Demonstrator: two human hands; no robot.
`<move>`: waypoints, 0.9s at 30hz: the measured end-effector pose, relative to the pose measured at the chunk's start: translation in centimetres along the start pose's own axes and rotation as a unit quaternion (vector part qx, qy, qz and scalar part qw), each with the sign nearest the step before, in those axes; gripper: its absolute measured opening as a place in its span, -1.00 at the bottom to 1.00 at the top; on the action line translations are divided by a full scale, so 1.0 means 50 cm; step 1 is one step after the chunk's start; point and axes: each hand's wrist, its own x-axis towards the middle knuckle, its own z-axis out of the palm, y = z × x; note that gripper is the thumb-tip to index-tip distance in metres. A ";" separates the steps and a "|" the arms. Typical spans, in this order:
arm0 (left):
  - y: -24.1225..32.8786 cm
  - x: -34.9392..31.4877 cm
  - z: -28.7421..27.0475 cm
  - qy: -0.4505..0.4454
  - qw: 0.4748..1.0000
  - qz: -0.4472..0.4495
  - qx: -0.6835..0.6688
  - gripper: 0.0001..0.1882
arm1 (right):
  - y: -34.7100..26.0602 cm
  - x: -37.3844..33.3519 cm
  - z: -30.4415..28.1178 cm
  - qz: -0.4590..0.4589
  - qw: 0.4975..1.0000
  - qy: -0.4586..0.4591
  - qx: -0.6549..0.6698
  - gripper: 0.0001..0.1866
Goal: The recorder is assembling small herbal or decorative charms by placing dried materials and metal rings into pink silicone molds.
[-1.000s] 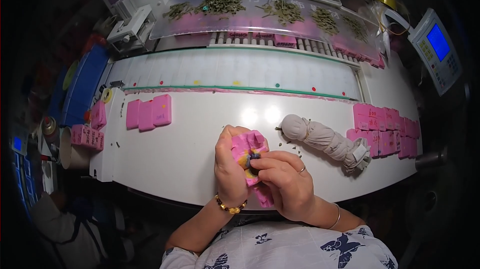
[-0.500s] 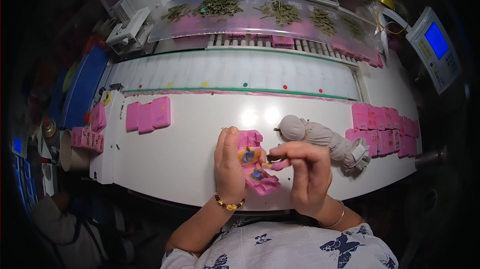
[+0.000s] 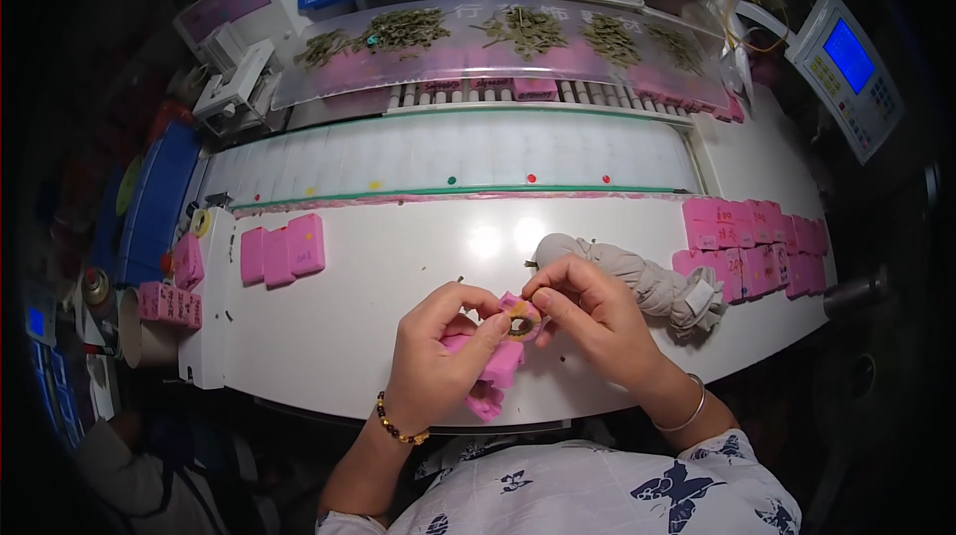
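My left hand [image 3: 428, 361] grips a pink rubber mould [image 3: 506, 364], thumb on top, its flaps bent outward. At the mould's upper end, a yellow-stained part curves around a dark ring-like piece [image 3: 521, 326]; whether this is a loose ring or a hollow I cannot tell. My right hand [image 3: 597, 321] is closed in a pinch at the right edge of that end, with thumb and forefinger together. What sits between those fingertips is too small to make out. Just beyond the right hand lies a greyish cloth bundle [image 3: 642, 281], knotted at its far end.
Pink mould blocks stand in a row [image 3: 752, 236] at right and a small group [image 3: 284, 251] at left. Behind is a white strip conveyor [image 3: 448, 156]. A clear tray [image 3: 458, 67] bears green piles. A control panel [image 3: 846, 62] stands far right.
The spread mould is now folded outward, its upper end raised between both hands. My right hand came in to the mould, and my left thumb moved onto it. The whole view shifted slightly.
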 end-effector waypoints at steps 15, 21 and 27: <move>0.011 -0.005 0.002 -0.054 0.997 -0.060 0.010 -0.89 | -0.043 0.008 -0.002 -0.074 0.966 -0.088 -0.231 -0.82; 0.018 -0.010 0.000 -0.085 0.993 -0.080 0.000 -0.89 | -0.034 0.010 -0.003 -0.079 0.955 -0.094 -0.269 -0.80; 0.005 -0.010 0.001 -0.068 0.992 -0.087 -0.056 -0.93 | -0.010 0.007 0.008 -0.083 0.972 -0.065 -0.210 -0.86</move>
